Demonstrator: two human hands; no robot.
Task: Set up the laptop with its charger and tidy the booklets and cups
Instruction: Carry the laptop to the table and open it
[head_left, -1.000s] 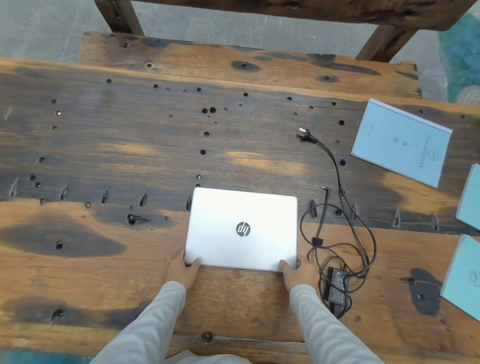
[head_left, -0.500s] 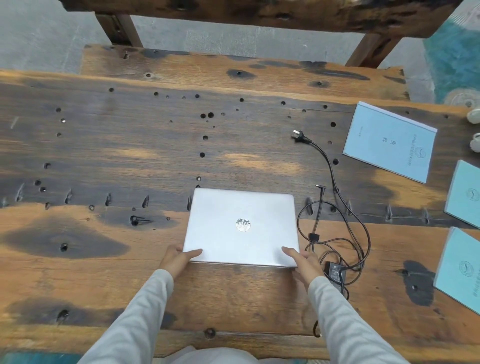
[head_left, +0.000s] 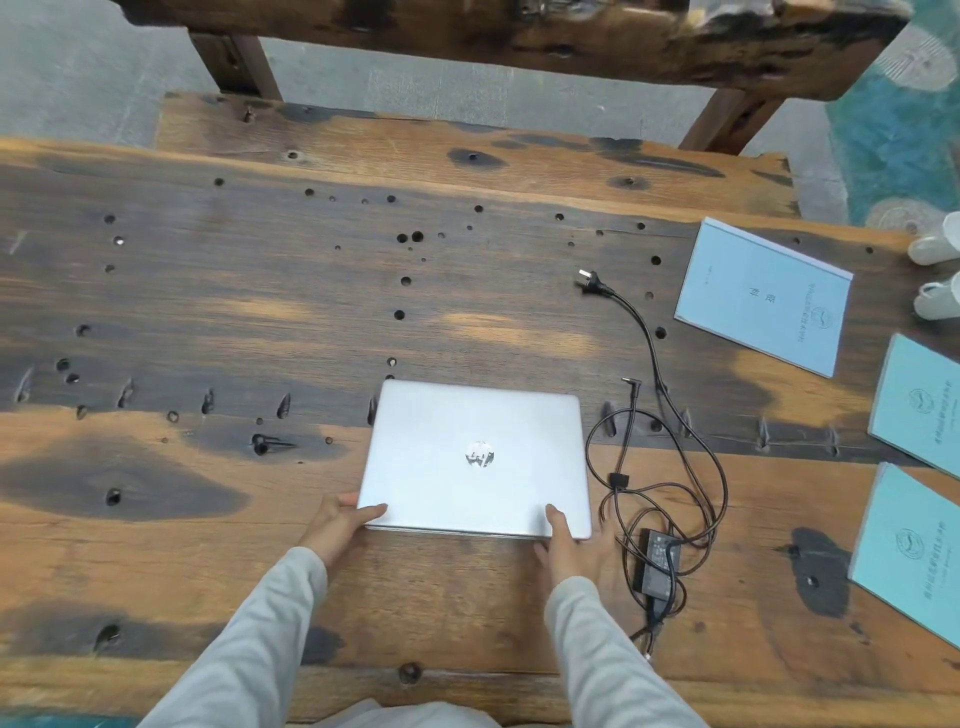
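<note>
A closed silver laptop (head_left: 475, 457) lies flat on the wooden table (head_left: 208, 312) in front of me. My left hand (head_left: 340, 527) grips its near left corner, thumb on the lid. My right hand (head_left: 569, 548) grips the near right corner, thumb on the lid too. To the laptop's right lies the black charger brick (head_left: 658, 564) with its tangled cable (head_left: 670, 452), the wall plug (head_left: 589, 283) pointing away. Three light-blue booklets lie apart on the right: a far one (head_left: 763, 296), a middle one (head_left: 922, 410) and a near one (head_left: 914, 551). Two white cups (head_left: 937, 275) sit at the right edge, partly cut off.
A dark wooden bench (head_left: 467, 150) stands beyond the table, under a heavy beam. The table top is rough, with several holes. A teal rug (head_left: 898, 114) covers the floor at the far right.
Both thumbs have come up onto the lid at the near corners. The view has tilted, bringing the cups into sight at the right edge. The laptop has stayed closed and in place.
</note>
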